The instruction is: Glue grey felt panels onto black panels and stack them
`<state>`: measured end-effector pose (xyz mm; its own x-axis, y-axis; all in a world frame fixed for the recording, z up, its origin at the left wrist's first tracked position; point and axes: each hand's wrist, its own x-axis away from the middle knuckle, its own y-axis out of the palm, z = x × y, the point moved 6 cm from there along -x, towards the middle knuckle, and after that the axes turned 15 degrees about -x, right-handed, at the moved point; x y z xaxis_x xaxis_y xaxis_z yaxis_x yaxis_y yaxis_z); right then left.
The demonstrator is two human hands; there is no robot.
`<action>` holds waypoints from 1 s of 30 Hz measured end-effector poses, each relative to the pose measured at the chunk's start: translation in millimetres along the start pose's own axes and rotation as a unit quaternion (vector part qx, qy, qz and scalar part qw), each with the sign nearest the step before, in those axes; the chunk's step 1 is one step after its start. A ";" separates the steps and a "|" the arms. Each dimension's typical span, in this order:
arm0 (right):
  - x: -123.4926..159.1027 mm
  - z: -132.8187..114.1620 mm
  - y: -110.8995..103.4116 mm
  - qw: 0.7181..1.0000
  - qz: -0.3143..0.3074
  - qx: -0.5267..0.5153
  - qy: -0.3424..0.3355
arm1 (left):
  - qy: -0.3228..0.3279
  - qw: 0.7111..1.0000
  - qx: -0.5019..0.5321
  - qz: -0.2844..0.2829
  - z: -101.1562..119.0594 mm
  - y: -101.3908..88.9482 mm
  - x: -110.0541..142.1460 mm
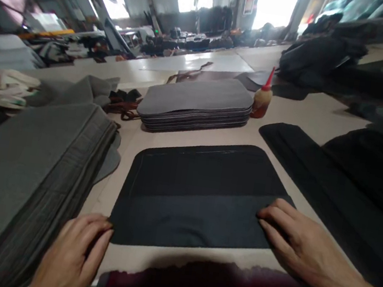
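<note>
Left grip (pixel 74 250) is closed at the near left corner of a flat, black, rectangular panel with rounded far corners (pixel 194 175), the corner being pinched between thumb and fingers. By the right grip (pixel 297 241), curled fingers are laid on the panel near its right edge; whether any material is grasped there cannot be told. The panel is spread flat on a pale, smooth counter (pixel 312 118), close to its near edge, and its near half is covered by a smooth, dark blue-grey band of material (pixel 188 219). Beyond the panel, a neat stack of grey, round-cornered sheets (pixel 198 97) is set, with a squat bottle of amber liquid with a red pointed nozzle (pixel 261 101) placed just beside its right end. To the left, a tall pile of layered grey fabric-like pieces (pixel 33 154) is seen; to the right, a long black strip (pixel 285 135) is laid slantwise.
</note>
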<state>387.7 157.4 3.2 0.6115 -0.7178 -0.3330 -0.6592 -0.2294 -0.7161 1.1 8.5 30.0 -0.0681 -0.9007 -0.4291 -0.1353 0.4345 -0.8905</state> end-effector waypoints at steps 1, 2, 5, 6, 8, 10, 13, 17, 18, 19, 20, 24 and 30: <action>0.1 0.8 0.4 1.000 -0.002 0.001 0.000 | -0.009 1.000 -0.014 0.018 -0.5 -6.7 0.8; 0.3 1.7 1.2 1.000 -0.006 0.002 0.000 | -0.009 0.999 -0.019 0.034 4.6 -13.2 0.2; 1.6 5.9 2.8 1.000 -0.012 0.006 0.010 | 0.058 0.997 0.037 0.038 51.5 -25.0 -11.2; 2.1 7.3 3.1 1.000 -0.013 0.006 0.013 | 0.095 0.993 0.072 0.020 73.7 -25.2 -17.5; 3.1 9.7 3.1 1.000 -0.013 0.006 0.016 | 0.142 0.980 0.134 -0.038 114.2 -20.1 -32.0; 3.6 10.9 3.1 1.000 -0.013 0.007 0.014 | 0.159 0.968 0.166 -0.105 141.5 -10.5 -45.3; 3.3 9.1 2.0 1.000 -0.005 0.008 0.001 | 0.140 0.963 0.166 -0.162 150.7 1.8 -56.1; 1.5 4.7 0.4 1.000 0.007 0.006 -0.008 | 0.115 0.972 0.171 -0.112 134.4 -0.1 -55.4; 1.0 4.5 0.0 1.000 0.009 0.007 -0.003 | 0.121 0.970 0.185 -0.098 131.3 -2.0 -53.3; 0.7 4.5 -0.3 1.000 0.009 0.007 0.003 | 0.133 0.966 0.200 -0.094 129.4 -3.2 -50.7; 0.4 4.7 -0.5 1.000 0.007 0.007 0.008 | 0.147 0.961 0.212 -0.101 128.4 -3.4 -47.9; 0.3 6.0 -0.1 1.000 -0.006 0.003 0.021 | 0.149 0.954 0.231 -0.119 123.8 -4.9 -44.9; 1.0 7.2 -0.1 1.000 -0.006 0.008 0.020 | 0.205 0.935 0.250 -0.143 154.5 -6.9 -57.9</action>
<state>391.5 161.4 -1.4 0.6014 -0.7403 -0.3005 -0.6449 -0.2278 -0.7295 158.8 57.3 37.6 -0.4880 -0.8581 -0.1599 0.2668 0.0278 -0.9633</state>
